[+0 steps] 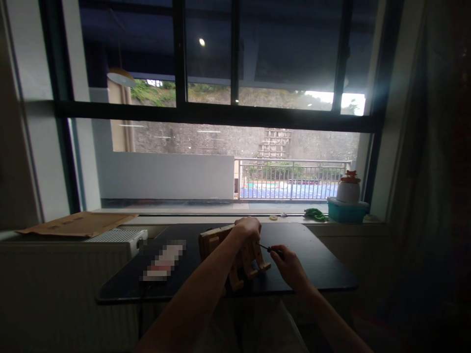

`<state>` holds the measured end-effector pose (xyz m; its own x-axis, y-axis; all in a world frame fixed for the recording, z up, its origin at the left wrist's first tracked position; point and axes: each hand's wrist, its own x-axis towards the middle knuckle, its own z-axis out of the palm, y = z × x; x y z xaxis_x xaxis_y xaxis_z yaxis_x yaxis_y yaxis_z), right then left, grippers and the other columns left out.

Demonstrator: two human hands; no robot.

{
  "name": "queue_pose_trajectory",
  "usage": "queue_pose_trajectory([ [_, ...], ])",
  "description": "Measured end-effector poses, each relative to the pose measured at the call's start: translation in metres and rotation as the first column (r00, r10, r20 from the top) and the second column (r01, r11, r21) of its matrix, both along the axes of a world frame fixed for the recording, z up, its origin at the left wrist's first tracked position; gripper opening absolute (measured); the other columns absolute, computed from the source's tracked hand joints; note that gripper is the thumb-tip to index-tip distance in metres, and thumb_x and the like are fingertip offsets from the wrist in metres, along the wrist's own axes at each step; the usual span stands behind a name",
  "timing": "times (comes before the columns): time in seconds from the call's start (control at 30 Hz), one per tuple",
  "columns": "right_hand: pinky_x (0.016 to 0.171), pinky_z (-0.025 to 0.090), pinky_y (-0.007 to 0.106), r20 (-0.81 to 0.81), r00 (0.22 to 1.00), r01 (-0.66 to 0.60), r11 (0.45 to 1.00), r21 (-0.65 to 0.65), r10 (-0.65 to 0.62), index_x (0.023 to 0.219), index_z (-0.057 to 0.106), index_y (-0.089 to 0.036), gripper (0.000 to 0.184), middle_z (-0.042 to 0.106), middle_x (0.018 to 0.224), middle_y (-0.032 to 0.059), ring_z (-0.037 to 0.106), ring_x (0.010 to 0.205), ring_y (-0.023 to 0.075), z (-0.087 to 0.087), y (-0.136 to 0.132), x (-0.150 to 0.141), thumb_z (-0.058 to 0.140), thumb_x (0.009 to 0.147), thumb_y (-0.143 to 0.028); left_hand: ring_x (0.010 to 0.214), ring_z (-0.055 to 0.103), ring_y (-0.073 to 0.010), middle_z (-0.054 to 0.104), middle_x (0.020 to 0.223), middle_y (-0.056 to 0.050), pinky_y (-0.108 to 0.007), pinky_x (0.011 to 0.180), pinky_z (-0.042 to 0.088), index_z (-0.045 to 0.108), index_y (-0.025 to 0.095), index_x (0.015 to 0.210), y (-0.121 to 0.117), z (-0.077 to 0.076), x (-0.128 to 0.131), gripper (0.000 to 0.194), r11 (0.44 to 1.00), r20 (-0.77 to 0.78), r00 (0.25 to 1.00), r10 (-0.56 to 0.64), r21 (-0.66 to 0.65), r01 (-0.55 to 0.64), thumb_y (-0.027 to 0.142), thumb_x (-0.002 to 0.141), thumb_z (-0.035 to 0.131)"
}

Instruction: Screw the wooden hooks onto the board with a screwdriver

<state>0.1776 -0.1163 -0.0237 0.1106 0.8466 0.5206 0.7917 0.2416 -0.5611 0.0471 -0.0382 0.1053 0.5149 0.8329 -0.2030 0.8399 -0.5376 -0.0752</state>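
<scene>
My left hand (248, 228) grips the top right end of a wooden rack (247, 261) with several hook-shaped pieces along it. The rack is propped up at a tilt on the dark table, and my left forearm hides its middle. Closed around the handle of a screwdriver (270, 249) is my right hand (288, 264), just to the right of the rack. The thin dark shaft points left, its tip at or very near the rightmost hook piece; I cannot tell whether it sits in a screw.
On the dark table (312, 260) to the left lies a blurred-out object (164, 261). Behind, the window sill carries a green cloth (315, 214), a teal box (346, 211) and a white pot (349, 191). A brown envelope (77, 223) lies above the radiator (117, 235).
</scene>
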Motion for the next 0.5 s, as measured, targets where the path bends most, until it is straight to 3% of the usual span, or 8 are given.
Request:
queue_pose_trajectory([
  [0.13, 0.066, 0.047, 0.027, 0.006, 1.0, 0.018, 1.0, -0.003, -0.018, 0.101, 0.061, -0.018, 0.027, 0.072, 0.09, 0.0067, 0.067, 0.083, 0.0202, 0.0, -0.001, 0.0, 0.041, 0.087, -0.031, 0.1, 0.059, -0.0217, 0.058, 0.115, -0.007, -0.041, 0.082, 0.051, 0.055, 0.016, 0.113, -0.001, -0.001, -0.001, 0.029, 1.0, -0.006, 1.0, -0.013, -0.003, 0.013, 0.03, 0.088, 0.056],
  [0.3, 0.063, 0.041, 0.03, 0.147, 0.989, 0.018, 1.0, 0.009, -0.019, 0.113, 0.058, -0.025, 0.032, 0.069, 0.098, 0.0051, 0.066, 0.079, 0.0221, 0.011, -0.013, -0.006, 0.045, 0.083, -0.02, 0.1, 0.059, -0.0219, 0.057, 0.116, -0.007, -0.041, 0.083, 0.05, 0.055, 0.017, 0.114, -0.001, -0.002, -0.001, 0.029, 1.0, -0.008, 1.0, -0.008, -0.004, 0.008, 0.03, 0.088, 0.056],
  [0.5, 0.065, 0.039, 0.03, 0.221, 0.975, 0.0, 1.0, 0.013, -0.003, 0.103, 0.061, -0.025, 0.025, 0.067, 0.101, 0.0049, 0.065, 0.081, 0.022, 0.018, -0.017, -0.012, 0.041, 0.087, -0.022, 0.099, 0.059, -0.0216, 0.058, 0.115, -0.007, -0.041, 0.082, 0.051, 0.056, 0.016, 0.113, 0.001, -0.002, 0.0, 0.029, 1.0, 0.002, 1.0, -0.002, -0.011, 0.002, 0.031, 0.088, 0.056],
])
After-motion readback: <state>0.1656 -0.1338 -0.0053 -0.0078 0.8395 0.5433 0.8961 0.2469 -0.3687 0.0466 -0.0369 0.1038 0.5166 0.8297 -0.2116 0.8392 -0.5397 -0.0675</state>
